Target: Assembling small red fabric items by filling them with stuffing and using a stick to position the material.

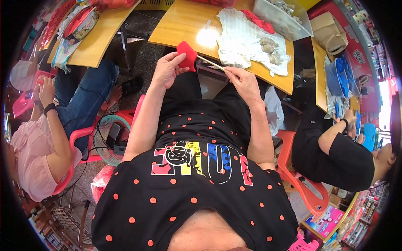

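Observation:
Between the thumb and fingers of my left hand (168,67) is a small red fabric piece (186,53), held up over my lap at the table's near edge. My right hand (245,85) pinches the end of a thin pale wooden stick (212,63). The stick's other end reaches the red fabric piece; whether it goes inside is hidden. Beyond my hands, a whitish cloth (234,35) lies spread on the table (180,25). Several small beige fabric pieces (273,51) rest on it, with a red cloth (257,21) farther back.
A clear plastic bin (274,19) stands at the table's far right. One person in pink (35,154) sits at my left, another in black (335,154) at my right. A blue basin (338,79) sits on the right-hand table. By my left side stands a teal basket (100,140) with devices inside.

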Demonstrator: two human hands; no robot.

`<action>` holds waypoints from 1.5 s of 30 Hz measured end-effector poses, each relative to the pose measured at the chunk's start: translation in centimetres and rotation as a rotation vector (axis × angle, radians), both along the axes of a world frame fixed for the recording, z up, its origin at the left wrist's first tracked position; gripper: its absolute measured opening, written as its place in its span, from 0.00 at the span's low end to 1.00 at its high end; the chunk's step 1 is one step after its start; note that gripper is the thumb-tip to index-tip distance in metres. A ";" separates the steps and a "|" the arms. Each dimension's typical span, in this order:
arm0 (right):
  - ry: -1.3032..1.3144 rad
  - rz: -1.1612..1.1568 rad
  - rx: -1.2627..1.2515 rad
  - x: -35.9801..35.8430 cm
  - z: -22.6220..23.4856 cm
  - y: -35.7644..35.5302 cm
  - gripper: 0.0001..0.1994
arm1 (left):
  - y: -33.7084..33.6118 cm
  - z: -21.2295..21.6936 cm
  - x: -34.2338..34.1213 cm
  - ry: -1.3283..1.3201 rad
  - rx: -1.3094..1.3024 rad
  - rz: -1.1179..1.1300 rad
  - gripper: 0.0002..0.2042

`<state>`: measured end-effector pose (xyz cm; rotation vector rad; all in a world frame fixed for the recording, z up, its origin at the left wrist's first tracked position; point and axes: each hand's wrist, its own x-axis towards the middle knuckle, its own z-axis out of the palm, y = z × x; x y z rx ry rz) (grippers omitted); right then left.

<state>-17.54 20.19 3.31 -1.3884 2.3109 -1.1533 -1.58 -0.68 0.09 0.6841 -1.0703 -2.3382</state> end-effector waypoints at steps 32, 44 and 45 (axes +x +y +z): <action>-0.192 0.102 0.052 0.6 -3.0 -1.3 0.09 | 0.2 -0.9 0.1 -0.261 -0.104 -0.128 0.13; -0.399 0.143 0.047 0.7 -4.3 -1.8 0.10 | 1.0 -0.7 -0.2 -0.242 -0.035 -0.124 0.13; -0.496 0.127 0.021 0.8 -4.6 -2.1 0.10 | 1.0 -0.9 -0.2 -0.240 -0.034 -0.121 0.13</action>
